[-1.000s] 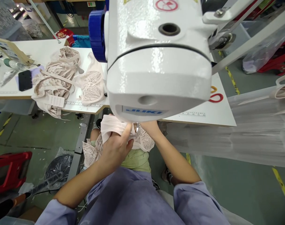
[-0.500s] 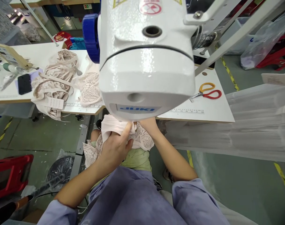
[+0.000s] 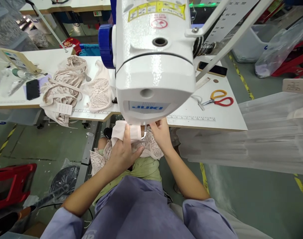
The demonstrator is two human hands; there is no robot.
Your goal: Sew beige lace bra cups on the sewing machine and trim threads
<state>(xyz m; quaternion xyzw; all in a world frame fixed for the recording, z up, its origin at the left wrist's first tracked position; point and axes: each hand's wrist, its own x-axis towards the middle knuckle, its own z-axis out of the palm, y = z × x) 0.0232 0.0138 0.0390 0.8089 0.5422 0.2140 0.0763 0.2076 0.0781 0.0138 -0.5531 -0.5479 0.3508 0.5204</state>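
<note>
A pale pink lace bra point(image 3: 150, 146) hangs below the head of a white sewing machine point(image 3: 155, 78), with its lace parts over my lap. My left hand point(image 3: 123, 151) grips the smooth band point(image 3: 120, 129) of the bra, its index finger stretched along the cloth and its thumb apart. Beside the metal presser part point(image 3: 144, 131), my right hand point(image 3: 162, 134) has its fingers bent and pressed together near the bra's right side. Its fingertips are partly covered by the machine head, so what they pinch is hidden.
Scissors point(image 3: 217, 99) with orange and red handles lie on the white table point(image 3: 186, 118) at right, near a phone point(image 3: 212, 69). Piled lace bras point(image 3: 63, 86) and a single lace piece point(image 3: 100, 94) lie at left, beside a dark phone point(image 3: 32, 89). White sheer cloth point(image 3: 216, 146) hangs at right.
The view has shifted, showing more of the machine's top. My right hand has drawn out a little from behind the machine head. My left index finger now lies straighter on the band.
</note>
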